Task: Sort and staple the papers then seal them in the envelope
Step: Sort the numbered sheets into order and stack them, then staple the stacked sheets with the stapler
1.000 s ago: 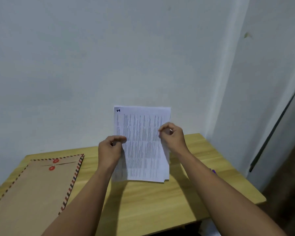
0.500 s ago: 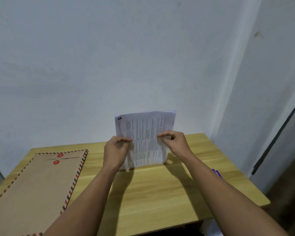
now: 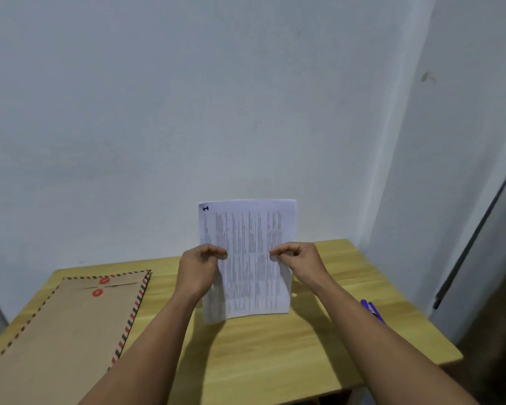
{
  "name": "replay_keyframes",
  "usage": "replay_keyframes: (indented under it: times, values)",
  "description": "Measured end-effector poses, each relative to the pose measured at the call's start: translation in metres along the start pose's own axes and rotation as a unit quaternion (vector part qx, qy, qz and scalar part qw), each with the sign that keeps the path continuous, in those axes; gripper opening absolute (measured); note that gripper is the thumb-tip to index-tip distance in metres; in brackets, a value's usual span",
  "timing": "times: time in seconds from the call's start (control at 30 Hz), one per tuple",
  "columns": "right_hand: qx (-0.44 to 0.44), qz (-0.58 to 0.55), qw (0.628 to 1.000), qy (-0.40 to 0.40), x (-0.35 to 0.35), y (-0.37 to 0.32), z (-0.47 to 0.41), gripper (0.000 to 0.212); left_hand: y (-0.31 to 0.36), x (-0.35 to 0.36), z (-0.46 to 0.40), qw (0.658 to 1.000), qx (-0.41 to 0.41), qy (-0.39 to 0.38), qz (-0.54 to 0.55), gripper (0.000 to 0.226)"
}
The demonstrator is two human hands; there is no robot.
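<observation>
A stack of printed white papers point(image 3: 247, 252) stands upright over the wooden table point(image 3: 275, 361), the top sheet marked "1" in its upper left corner. My left hand point(image 3: 197, 271) pinches the stack's left edge and my right hand point(image 3: 300, 263) pinches its right edge. The stack's bottom edge is at or just above the tabletop. A brown envelope point(image 3: 67, 325) with a red and blue striped border and two red string buttons lies flat at the left. A purple object, perhaps the stapler point(image 3: 373, 311), peeks out behind my right forearm.
A white wall rises right behind the table. A dark vertical strip point(image 3: 473, 244) runs along the wall at the far right. The table's right and front edges are close to my arms.
The stack dropped toward the table half a second ago and has come back up. Both hands keep their hold on its side edges.
</observation>
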State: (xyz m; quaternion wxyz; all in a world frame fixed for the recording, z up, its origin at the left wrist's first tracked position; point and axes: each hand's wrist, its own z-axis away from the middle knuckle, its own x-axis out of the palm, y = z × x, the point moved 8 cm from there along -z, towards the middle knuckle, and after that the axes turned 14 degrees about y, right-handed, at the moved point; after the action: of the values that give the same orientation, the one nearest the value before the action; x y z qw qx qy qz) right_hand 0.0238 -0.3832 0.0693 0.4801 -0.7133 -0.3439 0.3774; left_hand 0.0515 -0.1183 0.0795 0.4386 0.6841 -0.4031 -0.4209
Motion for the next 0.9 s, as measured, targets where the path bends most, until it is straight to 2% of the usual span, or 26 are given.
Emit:
replay_keyframes:
  times: [0.2, 0.3, 0.43, 0.6, 0.73, 0.83, 0.9]
  values:
    - [-0.016, -0.065, 0.998, 0.015, -0.023, -0.036, -0.019, 0.031, 0.040, -0.010, -0.014, 0.997, 0.063, 0.007, -0.035, 0.033]
    - [-0.013, -0.070, 0.997, -0.020, -0.031, -0.055, -0.023, 0.027, 0.061, -0.020, -0.020, 0.993, 0.096, 0.004, -0.062, 0.024]
    - [-0.008, -0.024, 0.997, -0.078, -0.033, -0.074, -0.017, 0.019, 0.079, -0.022, -0.030, 0.974, 0.144, -0.058, -0.166, 0.018]
    - [0.058, -0.043, 0.987, -0.146, -0.018, -0.069, -0.002, 0.017, 0.088, 0.005, -0.021, 0.937, 0.151, -0.199, -0.244, 0.020]
    - [0.072, -0.055, 0.990, -0.109, -0.007, -0.044, 0.010, 0.015, 0.072, 0.033, -0.002, 0.908, 0.134, -0.273, -0.289, 0.023]
    - [0.118, -0.109, 0.986, -0.047, 0.002, -0.005, 0.013, 0.016, 0.055, 0.047, -0.001, 0.905, 0.156, -0.265, -0.293, 0.008]
    - [0.162, -0.124, 0.979, -0.015, 0.009, 0.027, 0.013, 0.021, 0.036, 0.058, -0.003, 0.902, 0.160, -0.263, -0.302, 0.022]
